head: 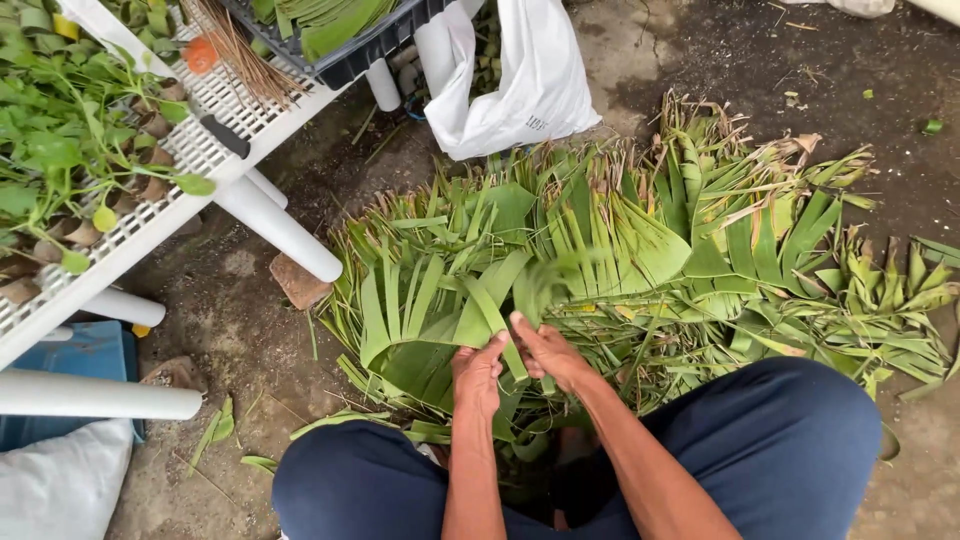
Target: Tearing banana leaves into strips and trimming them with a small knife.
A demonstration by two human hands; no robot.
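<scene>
Ground: bare dirt, spread with a pile of cut green leaves (pixel 640 260) from 9 to 3 o'clock.
Left hand (pixel 478 372): grip clamped on a leaf strip (pixel 487 318), just at 12 o'clock of the knees.
Right hand (pixel 548 352): grip pinched on the same strip, touching the left.
Doing it well, I judge: hold close together, pull evenly along the grain.
Surface (pixel 150 230): white slatted, at 10 o'clock, carrying leafy seedlings (pixel 50 150).
White bag (pixel 520 85): 12 o'clock.

A white plastic bag (pixel 515 85), crumpled and pouch-shaped with a small patch of dark print low on its side, stood on the ground well beyond the hands (pixel 515 365), above the leaf pile. A plain whitish sack (pixel 60 485) lay far to their left, lower down.
</scene>
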